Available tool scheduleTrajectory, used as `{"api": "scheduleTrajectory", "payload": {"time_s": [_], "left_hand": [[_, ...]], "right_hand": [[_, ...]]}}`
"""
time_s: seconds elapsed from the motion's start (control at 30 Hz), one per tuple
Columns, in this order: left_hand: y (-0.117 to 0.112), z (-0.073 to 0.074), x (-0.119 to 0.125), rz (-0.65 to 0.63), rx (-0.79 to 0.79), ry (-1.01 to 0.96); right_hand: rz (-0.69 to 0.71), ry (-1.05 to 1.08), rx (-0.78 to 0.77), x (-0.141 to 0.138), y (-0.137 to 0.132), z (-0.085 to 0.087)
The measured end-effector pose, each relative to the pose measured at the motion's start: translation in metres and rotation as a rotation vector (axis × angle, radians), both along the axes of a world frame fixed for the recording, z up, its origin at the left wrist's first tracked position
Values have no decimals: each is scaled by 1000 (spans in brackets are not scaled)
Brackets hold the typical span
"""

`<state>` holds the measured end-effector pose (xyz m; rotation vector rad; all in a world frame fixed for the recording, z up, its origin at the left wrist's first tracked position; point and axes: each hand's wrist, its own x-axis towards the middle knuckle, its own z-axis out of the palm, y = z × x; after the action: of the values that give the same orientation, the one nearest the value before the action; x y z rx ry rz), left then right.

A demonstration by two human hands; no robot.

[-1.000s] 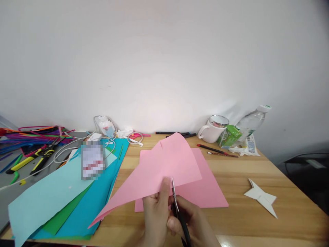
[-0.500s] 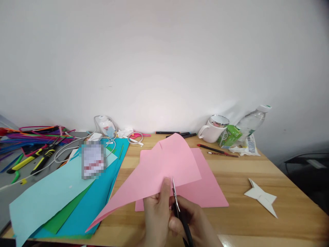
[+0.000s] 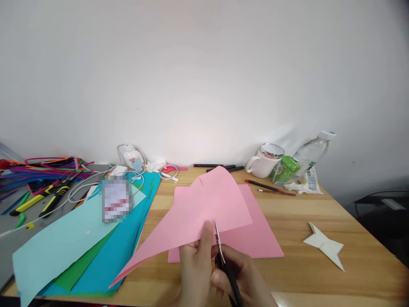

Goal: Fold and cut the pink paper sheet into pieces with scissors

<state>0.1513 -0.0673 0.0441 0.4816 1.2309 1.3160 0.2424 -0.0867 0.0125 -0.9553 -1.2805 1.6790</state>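
A folded sheet of pink paper [image 3: 204,204] is pinched at its near edge by my left hand [image 3: 196,260], the thumb pressing on top. My right hand [image 3: 241,273] grips the black handles of a pair of scissors [image 3: 227,273]. The metal blades point away from me and lie at the paper's near edge, just right of my left thumb. Under the held sheet, more pink paper [image 3: 258,238] lies flat on the wooden table. The fold of the held sheet droops toward the lower left.
At the left lie blue, green and pale blue sheets [image 3: 64,247], a blurred phone [image 3: 116,199], cables and yellow-black pliers [image 3: 54,200]. Behind stand a white mug [image 3: 263,162], a green box [image 3: 285,169] and a tilted bottle [image 3: 313,151]. A white folded-paper star [image 3: 326,245] lies right.
Both hands, the scissors and the held pink sheet have shifted very slightly to the right. The things on the table look the same.
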Motion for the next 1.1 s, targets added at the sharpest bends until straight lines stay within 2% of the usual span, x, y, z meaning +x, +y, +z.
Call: {"api": "scheduleTrajectory", "payload": {"time_s": [0.2, 0.7, 0.87, 1.1], "left_hand": [[-2, 9, 3, 8, 4, -14], [-4, 17, 4, -16, -16, -92], [-3, 13, 4, 25, -22, -91], [-2, 10, 3, -1, -20, -116]], "right_hand": [[-16, 29, -11, -1, -2, -3], [-36, 42, -28, -3, -3, -7], [-63, 96, -35, -5, -4, -8], [-57, 112, -50, -4, -4, -8]]}}
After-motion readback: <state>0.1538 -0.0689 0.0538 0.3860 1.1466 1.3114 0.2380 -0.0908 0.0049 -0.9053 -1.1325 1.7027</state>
